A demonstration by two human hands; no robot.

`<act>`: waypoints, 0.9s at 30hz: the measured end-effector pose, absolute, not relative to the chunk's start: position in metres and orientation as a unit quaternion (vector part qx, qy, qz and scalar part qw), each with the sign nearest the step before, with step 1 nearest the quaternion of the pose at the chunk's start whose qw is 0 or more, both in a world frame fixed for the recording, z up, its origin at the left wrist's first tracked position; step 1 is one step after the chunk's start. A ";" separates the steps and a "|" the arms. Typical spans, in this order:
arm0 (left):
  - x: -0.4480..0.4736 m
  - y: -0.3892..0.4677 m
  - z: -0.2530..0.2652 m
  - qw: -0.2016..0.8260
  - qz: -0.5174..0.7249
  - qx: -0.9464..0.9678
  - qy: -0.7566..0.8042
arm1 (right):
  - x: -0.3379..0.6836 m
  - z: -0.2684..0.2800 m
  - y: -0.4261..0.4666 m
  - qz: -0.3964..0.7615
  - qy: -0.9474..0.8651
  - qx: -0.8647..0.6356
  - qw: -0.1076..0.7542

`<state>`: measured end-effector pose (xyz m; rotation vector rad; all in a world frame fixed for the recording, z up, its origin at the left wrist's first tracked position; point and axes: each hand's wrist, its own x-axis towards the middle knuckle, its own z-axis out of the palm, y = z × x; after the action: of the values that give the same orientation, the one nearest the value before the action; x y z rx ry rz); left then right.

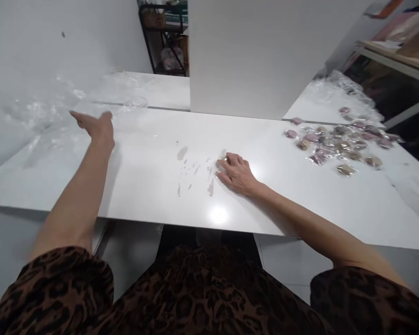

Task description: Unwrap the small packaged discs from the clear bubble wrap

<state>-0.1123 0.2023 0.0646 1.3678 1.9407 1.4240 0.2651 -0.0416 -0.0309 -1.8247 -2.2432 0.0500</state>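
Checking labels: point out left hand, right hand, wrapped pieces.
Left hand [99, 128]: head view, middle of the hand.
Right hand [239, 174]: head view, back of the hand.
Wrapped pieces [342, 147]: head view, a piece mid-cluster.

Bench smooth, glossy, throwing back light; patches on it duller. Packets: shiny, crinkled clear plastic. Loose film: glossy, clear plastic. Upright panel: smooth, matt. Sleeve: printed cloth.
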 end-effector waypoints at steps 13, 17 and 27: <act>-0.044 0.145 -0.025 0.130 0.401 0.652 0.630 | 0.520 -0.041 -0.053 -0.090 -0.684 -0.723 0.045; -0.048 0.149 -0.028 0.114 0.410 0.642 0.638 | 0.579 -0.048 -0.038 -0.098 -0.662 -0.741 0.047; -0.054 0.152 -0.032 0.120 0.429 0.644 0.623 | 0.564 -0.031 -0.072 -0.152 -0.509 -0.839 0.117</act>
<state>-0.0538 0.1524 -0.0321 1.8816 1.8198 1.2526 0.5641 -0.0719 -0.0311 -2.4553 -1.4908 -0.4463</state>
